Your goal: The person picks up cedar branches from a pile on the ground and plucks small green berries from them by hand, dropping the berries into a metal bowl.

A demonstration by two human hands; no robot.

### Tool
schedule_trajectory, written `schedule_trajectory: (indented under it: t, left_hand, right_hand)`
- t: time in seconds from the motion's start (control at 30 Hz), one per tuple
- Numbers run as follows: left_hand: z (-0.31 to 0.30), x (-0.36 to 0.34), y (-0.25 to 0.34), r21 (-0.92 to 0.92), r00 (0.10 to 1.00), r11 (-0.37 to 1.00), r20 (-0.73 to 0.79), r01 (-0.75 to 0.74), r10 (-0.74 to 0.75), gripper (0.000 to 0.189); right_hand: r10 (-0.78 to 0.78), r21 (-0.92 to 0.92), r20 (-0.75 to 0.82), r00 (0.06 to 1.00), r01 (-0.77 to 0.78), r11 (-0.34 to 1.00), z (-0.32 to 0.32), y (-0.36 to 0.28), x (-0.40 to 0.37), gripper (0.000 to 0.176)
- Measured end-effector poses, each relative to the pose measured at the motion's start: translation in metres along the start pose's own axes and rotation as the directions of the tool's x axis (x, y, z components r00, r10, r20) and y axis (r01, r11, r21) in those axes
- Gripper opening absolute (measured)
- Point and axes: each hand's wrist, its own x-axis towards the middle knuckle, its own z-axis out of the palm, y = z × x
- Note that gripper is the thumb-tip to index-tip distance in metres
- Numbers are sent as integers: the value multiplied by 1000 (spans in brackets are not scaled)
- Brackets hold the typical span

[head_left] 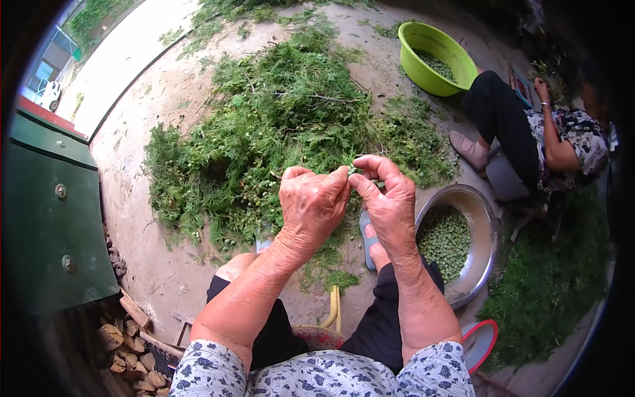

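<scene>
My left hand (pixel 311 202) is closed in a pinch, its thumb and forefinger tips meeting on a small green sprig (pixel 353 171) with cone-like berries. Fingertips of my right hand (pixel 385 195) pinch the same sprig from the other side, so both hands meet above the pile. Beneath and beyond them spreads a large heap of cut evergreen branches (pixel 284 112), with pale green cones among the leaves. To the right of my right leg stands a steel basin (pixel 486 245) holding many green cones (pixel 446 241).
A lime-green tub (pixel 423 73) with cones stands at the back right, near a seated person (pixel 509 126). More greenery (pixel 549 284) lies at the right. A green metal box (pixel 53 212) is at the left, above split firewood (pixel 132 351). A red-rimmed item (pixel 488 337) sits below the basin.
</scene>
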Motion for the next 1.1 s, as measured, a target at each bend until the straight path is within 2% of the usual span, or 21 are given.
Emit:
schedule_trajectory:
  t: [0.1, 0.23, 0.37, 0.43, 0.47, 0.5, 0.53, 0.57, 0.6, 0.63, 0.67, 0.7, 0.77, 0.8, 0.9, 0.97, 1.07, 1.1]
  left_hand:
    - [-2, 0, 1, 74, 998, 995, -6, -65, 65, 15]
    - [-2, -1, 0, 80, 998, 995, 0, -67, 67, 17]
    - [3, -2, -2, -39, 998, 997, -10, -61, 61, 11]
    - [5, -4, -4, -95, 999, 994, -19, -52, 50, 7]
    - [6, -5, -5, -170, 999, 985, 14, 32, -30, 8]
    - [6, -5, -5, -243, 993, 963, 52, 116, -107, 10]
    - [3, -4, -3, -243, 993, 963, 52, 115, -105, 10]
    - [-2, -1, 1, -409, 940, 847, 182, 339, -289, 14]
    - [-4, 0, 2, -523, 839, 656, 338, 544, -427, 18]
    - [-5, -1, 1, -615, 809, 532, 375, 582, -452, 20]
    - [-6, 0, 0, -616, 810, 532, 375, 581, -451, 20]
    - [-9, 3, -1, -666, 789, 442, 411, 602, -456, 19]
    - [-5, 3, -5, -749, 774, 293, 435, 594, -460, 17]
    - [-2, 1, -7, -749, 775, 293, 436, 594, -458, 17]
    - [-2, 2, -7, -787, 781, 228, 441, 573, -442, 16]
    - [-7, 4, -3, -767, 727, 123, 526, 630, -442, 15]
    - [-13, 7, 0, -698, 689, 180, 568, 693, -450, 14]
    - [-11, 7, -1, -697, 689, 181, 569, 694, -449, 14]
  right_hand:
    - [-16, -34, 28, 999, 17, 999, -1, -1, 0, 22]
    - [-13, -71, 49, 999, 16, 997, -2, -4, 1, 20]
    - [-16, -79, 91, 996, 24, 997, -4, 1, 1, 14]
    - [172, 187, 187, 967, -207, 960, -5, -3, 0, 10]
    - [172, 188, 185, 968, -207, 960, -6, -1, 0, 10]
    - [231, 399, 222, 947, -305, 865, -7, 3, 1, 10]
    - [277, 583, 272, 922, -387, 715, -8, 5, 3, 11]
    - [250, 659, 315, 915, -401, 636, -13, 7, 4, 16]
    - [250, 660, 314, 916, -400, 636, -17, 6, 6, 16]
    - [249, 740, 286, 925, -378, 555, -21, 4, 8, 17]
    - [251, 811, 258, 933, -350, 468, -25, 3, 9, 18]
    - [235, 860, 246, 941, -323, 395, -30, 5, 11, 17]
    - [281, 849, 208, 937, -315, 425, -35, 2, 13, 15]
    - [325, 836, 169, 931, -310, 453, -37, 1, 13, 13]
    - [298, 834, 202, 933, -324, 447, -37, 2, 14, 11]
    - [275, 831, 222, 935, -329, 448, -35, 5, 14, 12]
    - [335, 784, 199, 921, -355, 509, -28, 15, 13, 17]
    - [354, 671, 215, 910, -401, 623, -26, 15, 13, 19]
